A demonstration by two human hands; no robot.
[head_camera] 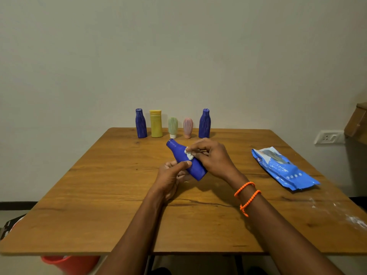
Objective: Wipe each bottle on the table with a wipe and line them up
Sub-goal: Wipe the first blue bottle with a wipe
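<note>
1. From my remote seat, the left hand (pixel 172 175) grips the lower body of the blue bottle (pixel 186 162), thumb curled over the top, holding it tilted with the neck pointing up and away. I judge that this turns its side toward the other hand.
2. The right hand (pixel 210 155) pinches a small white wipe (pixel 188 153) and presses it against the bottle's shoulder, which I read as wiping in progress.
3. Behind them, along the far edge of the counter (pixel 99 205), five bottles stand upright in a row: dark blue (pixel 141 124), yellow (pixel 156 124), pale green (pixel 172 127), pink (pixel 187 127), dark blue (pixel 205 124). They look already lined up; the held bottle seems the last.
4. To the right, the blue wipe pack (pixel 284 168) lies flat within the right hand's reach.
5. The counter is wood-grain, with white smears near its right edge. A plain wall (pixel 178 56) stands behind, a socket (pixel 328 136) at right, and a red bucket (pixel 69 263) sits below.
</note>
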